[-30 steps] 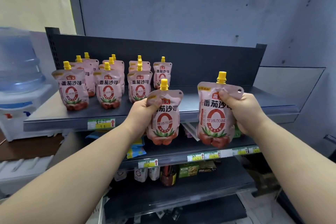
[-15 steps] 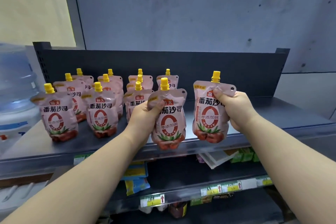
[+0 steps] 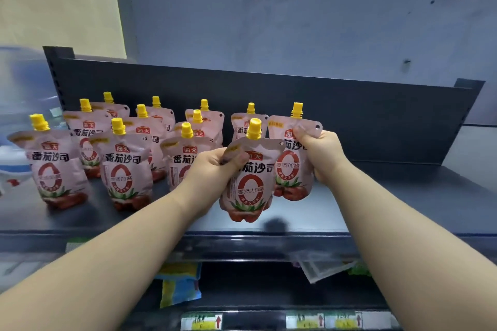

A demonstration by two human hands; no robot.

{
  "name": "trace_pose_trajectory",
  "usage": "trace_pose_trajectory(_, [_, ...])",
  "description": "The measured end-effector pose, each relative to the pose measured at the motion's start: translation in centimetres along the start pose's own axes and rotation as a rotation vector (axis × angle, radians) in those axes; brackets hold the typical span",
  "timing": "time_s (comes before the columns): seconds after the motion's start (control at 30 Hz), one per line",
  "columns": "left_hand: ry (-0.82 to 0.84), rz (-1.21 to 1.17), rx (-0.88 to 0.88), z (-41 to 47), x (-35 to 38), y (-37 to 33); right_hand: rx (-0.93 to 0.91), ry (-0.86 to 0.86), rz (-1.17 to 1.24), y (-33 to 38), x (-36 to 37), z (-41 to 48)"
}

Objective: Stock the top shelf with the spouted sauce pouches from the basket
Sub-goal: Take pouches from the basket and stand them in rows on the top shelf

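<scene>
Each of my hands holds one pink sauce pouch with a yellow spout over the dark top shelf. My left hand grips the upper left corner of one pouch, which hangs just above the shelf near its front edge. My right hand grips the top of a second pouch, a little farther back and to the right, its base at the shelf surface. Several more pouches stand upright in rows on the shelf's left half. The basket is out of sight.
The shelf's dark back panel rises behind the pouches. A blue water bottle on a dispenser stands left of the shelf. Below, a lower shelf holds small packets and price tags. A grey wall is behind.
Both hands have carried their pouches up and forward from below the shelf edge to over the shelf. The view has come closer to the shelf.
</scene>
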State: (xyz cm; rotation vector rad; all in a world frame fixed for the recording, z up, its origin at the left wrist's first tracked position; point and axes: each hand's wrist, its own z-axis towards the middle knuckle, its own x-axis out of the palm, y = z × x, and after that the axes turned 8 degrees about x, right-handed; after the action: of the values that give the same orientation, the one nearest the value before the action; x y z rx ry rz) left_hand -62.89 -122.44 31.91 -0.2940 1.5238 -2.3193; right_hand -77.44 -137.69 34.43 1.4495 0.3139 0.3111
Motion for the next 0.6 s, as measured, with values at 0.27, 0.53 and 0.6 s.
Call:
trace_pose_trajectory(0.27, [-0.058, 0.084, -0.034, 2.0, 2.3, 1.1, 0.043, 0.116, 0.071, -1.5, 1.2, 5.7])
trace_pose_trajectory(0.53, [-0.163, 0.04, -0.036, 2.6, 2.8, 1.6, 0.035, 0.224, 0.09, -2.8, 2.8, 8.9])
trace_pose_trajectory(0.6, [-0.174, 0.036, -0.032, 2.7, 2.8, 1.5, 0.033, 0.258, 0.081, -3.0, 3.3, 9.7])
